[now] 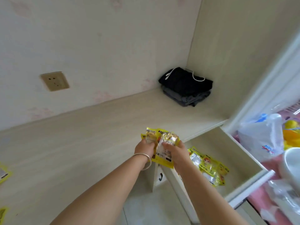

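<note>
Yellow packets [159, 143] — pinched together by left hand [143, 149] and right hand [176, 151], just left of the open drawer [215, 143]. Step, likely: gathering a stack. Next — firm, level carry into it.

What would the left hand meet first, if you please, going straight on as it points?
Beyond the yellow packets it holds, the left hand would probably reach the folded dark clothes first; depth is unclear.
</note>
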